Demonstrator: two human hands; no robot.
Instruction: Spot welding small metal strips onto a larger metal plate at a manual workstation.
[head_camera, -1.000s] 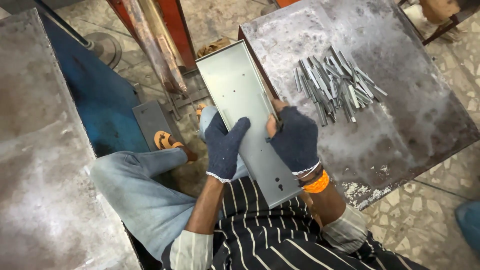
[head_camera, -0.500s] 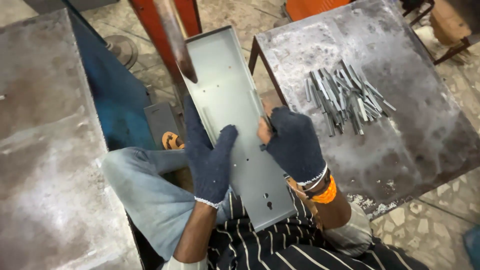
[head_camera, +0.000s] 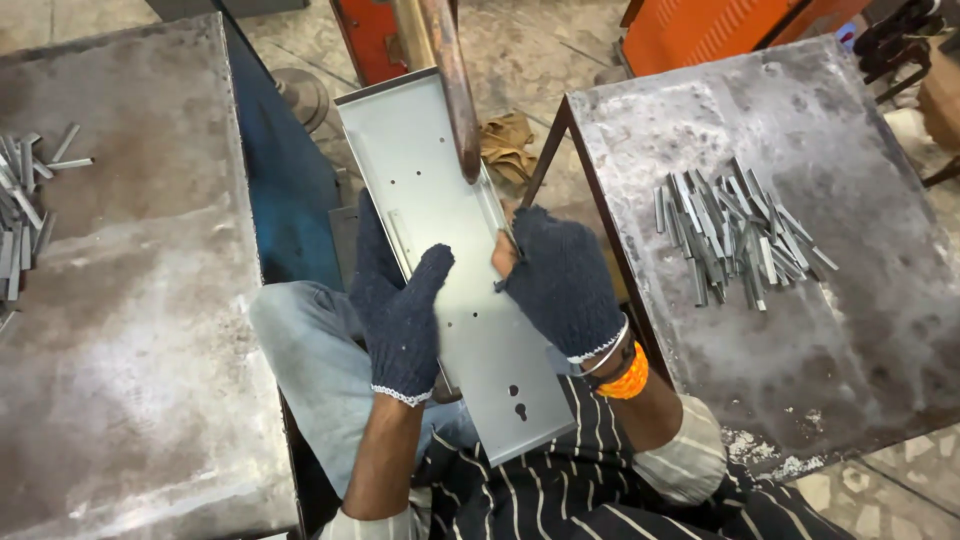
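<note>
Both my gloved hands, left hand (head_camera: 400, 305) and right hand (head_camera: 560, 280), clamp the grey sheet-metal tray (head_camera: 450, 250) under the copper rod (head_camera: 452, 90); its thin edges could twist loose or cut me.

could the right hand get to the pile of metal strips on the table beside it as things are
Probably yes: the pile of metal strips lies uncovered on the metal table just beside the right hand, nothing between. But that hand now grips the grey sheet-metal panel.
</note>
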